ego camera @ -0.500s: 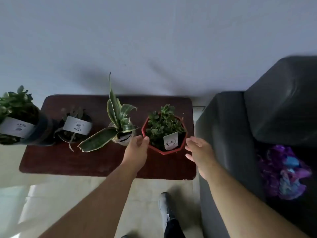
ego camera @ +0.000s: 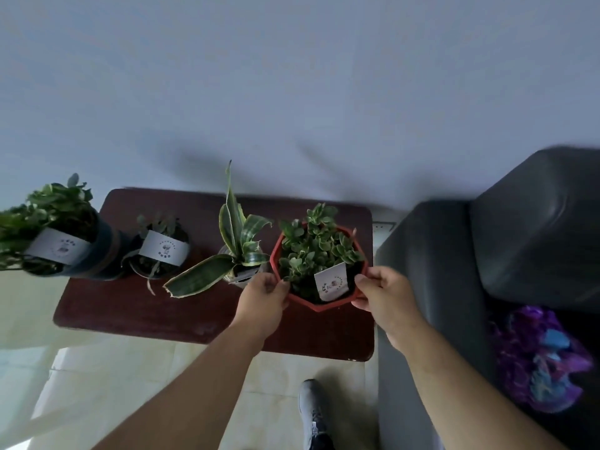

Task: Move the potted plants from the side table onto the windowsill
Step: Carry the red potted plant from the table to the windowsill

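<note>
A: What do the fingers [ego camera: 365, 280] hold?
B: Both hands hold one red pot [ego camera: 319, 305]. The left hand [ego camera: 264, 302] curls its fingers on the rim at 9 o'clock; the right hand [ego camera: 386, 300] pinches the rim at 3 o'clock.
A: Where is this pot?
B: At the right end of the dark desk [ego camera: 194, 319], upright, its succulent pointing up. I cannot tell if it is lifted or touches the desk.
A: How many plants do you count?
B: Four, in one row from 9 to 3 o'clock: a leafy plant in a dark pot [ego camera: 61, 232] at the left edge, a small black pot [ego camera: 160, 251], a snake plant [ego camera: 233, 248], then the red one. Three carry a white label band, the red one a white tag [ego camera: 332, 282].
A: Anything in the way?
B: The snake plant stands just beside the left hand, one long leaf [ego camera: 201, 277] lying toward 8 o'clock. A grey sofa [ego camera: 454, 254] is near the right hand, with a purple bag [ego camera: 539, 358] on it. A grey shoe [ego camera: 313, 414] is on the floor at 6 o'clock.
</note>
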A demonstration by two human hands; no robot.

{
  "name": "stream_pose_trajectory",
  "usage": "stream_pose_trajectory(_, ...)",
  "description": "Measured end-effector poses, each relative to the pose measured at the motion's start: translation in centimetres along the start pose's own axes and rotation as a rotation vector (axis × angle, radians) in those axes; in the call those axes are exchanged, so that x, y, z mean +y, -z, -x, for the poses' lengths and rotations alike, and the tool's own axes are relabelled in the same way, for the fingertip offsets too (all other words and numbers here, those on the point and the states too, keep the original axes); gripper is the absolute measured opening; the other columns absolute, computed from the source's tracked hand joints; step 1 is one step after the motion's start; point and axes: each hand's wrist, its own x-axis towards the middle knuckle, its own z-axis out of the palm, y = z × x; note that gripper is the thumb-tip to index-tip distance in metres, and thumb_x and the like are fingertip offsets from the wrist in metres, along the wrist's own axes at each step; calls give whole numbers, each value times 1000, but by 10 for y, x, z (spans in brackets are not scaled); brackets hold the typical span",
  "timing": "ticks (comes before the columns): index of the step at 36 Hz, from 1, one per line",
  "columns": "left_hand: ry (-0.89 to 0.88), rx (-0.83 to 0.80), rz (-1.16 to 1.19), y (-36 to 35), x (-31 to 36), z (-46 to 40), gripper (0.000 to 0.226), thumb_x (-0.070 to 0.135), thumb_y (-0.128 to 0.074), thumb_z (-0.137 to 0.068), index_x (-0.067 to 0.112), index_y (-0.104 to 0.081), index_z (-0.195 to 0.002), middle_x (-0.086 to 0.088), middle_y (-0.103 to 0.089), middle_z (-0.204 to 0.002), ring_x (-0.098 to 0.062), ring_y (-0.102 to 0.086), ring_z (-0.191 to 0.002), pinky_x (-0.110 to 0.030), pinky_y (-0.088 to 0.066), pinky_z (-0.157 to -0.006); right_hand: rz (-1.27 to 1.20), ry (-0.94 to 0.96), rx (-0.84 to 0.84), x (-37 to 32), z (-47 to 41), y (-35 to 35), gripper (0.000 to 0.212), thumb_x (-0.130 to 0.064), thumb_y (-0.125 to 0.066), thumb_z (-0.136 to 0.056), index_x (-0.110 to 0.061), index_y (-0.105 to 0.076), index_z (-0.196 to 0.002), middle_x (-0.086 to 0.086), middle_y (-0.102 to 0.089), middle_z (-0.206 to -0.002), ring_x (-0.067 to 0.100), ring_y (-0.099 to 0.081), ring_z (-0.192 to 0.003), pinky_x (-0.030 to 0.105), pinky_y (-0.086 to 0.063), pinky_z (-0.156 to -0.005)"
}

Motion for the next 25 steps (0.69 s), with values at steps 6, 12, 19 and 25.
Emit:
stream_pose_trajectory(6, -88, 45, 50, 43, 52, 71, 19, 37, -64, -91, 18, -63, -87, 0, -71, -79, -23, -74, -83, -50, -59, -90, 72, 111, -35, -67, 62, -1, 6, -12, -65, -98, -8, -68, -99, 18, -73, -103, 25, -75, -91, 31, -63, -70)
stream_pose_trajectory(12, -85, 72, 250, 100, 82, 139, 19, 26, -65, -96, 9, -60, -100, -12, -72, -96, -20, -74, -89, -39, -61, -87, 187, 251, -100, -125, 120, -32, 8, -18, -66, -97, -12, -70, -99, 14, -74, -95, 20, -74, -82, 32, -64, -76)
stream_pose_trajectory(19, -174, 251, 405, 210, 65, 209, 18, 27, -63, -96, 9, -61, -102, -11, -74, -100, -20, -74, -92, -41, -62, -86, 224, 346, -300, -167, 191, -130, 9, -17, -66, -97, -10, -71, -101, 15, -78, -93, 27, -77, -86, 43, -64, -83)
stream_pose_trajectory(25, -194, 390, 536, 316, 11, 268, 23, 29, -64, -95, 8, -59, -101, -14, -70, -89, -29, -70, -86, -56, -56, -93, 288, 370, -484, -164, 262, -240, 11, -17, -66, -98, -7, -71, -98, 8, -79, -82, 20, -78, -77, 36, -64, -75)
